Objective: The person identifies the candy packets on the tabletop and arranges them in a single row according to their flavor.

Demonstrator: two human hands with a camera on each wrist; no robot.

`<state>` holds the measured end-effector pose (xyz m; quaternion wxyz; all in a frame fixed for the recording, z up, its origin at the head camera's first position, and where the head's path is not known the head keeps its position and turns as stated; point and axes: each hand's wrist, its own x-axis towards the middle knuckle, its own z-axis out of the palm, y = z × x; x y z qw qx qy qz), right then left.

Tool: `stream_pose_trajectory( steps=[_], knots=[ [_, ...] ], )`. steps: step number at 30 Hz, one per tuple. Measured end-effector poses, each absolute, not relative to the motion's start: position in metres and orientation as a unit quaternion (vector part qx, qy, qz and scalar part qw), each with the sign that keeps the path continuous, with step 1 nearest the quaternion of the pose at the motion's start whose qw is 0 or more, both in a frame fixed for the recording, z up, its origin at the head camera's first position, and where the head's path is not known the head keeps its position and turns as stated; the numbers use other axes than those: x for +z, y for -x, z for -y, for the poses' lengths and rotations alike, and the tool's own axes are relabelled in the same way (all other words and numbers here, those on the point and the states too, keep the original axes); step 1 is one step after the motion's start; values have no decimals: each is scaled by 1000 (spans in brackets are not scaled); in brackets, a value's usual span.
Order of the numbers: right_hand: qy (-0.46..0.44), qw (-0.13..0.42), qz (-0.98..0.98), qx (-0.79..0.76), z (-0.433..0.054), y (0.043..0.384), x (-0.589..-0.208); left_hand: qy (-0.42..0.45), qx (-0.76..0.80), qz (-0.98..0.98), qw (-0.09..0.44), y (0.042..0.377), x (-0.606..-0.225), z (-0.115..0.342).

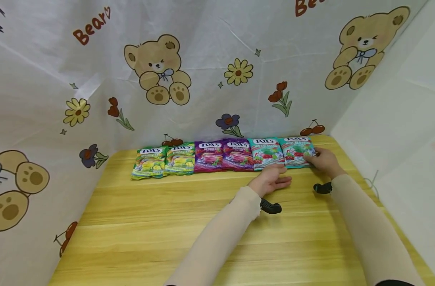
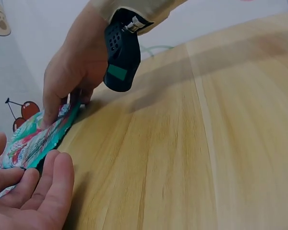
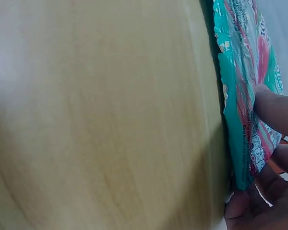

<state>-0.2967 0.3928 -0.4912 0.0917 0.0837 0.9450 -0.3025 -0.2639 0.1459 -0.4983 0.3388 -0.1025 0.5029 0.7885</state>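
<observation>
At the right end of a row of candy bags, my right hand [image 1: 326,163] pinches the right edge of a teal mint blossom candy bag [image 1: 297,154]. In the right wrist view the thumb [image 3: 273,108] lies on top of this bag and the other fingers reach below its edge. My left hand [image 1: 269,180] is at the front edge of the neighbouring mint blossom candy bag [image 1: 264,150], fingers loosely extended toward the right. The left wrist view shows its fingertips [image 2: 62,165] near a teal bag edge, palm turned up.
Left of the teal bags lie two purple berries bags [image 1: 208,157] and two green-yellow bags [image 1: 149,162], side by side along the back of the wooden table [image 1: 160,222]. A bear-print cloth [image 1: 203,47] hangs right behind the row. A white wall [image 1: 403,131] borders the right side.
</observation>
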Motion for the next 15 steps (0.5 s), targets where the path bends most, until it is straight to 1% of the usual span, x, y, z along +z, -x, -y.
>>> stream_pose_trajectory(
  steps=[5, 15],
  knots=[
    [-86, 89, -947, -296, -390, 293, -490, 89, 784, -507, 348, 264, -499, -143],
    [-106, 45, -924, -366, -388, 270, -492, 50, 774, -524, 351, 259, -505, -135]
  ],
)
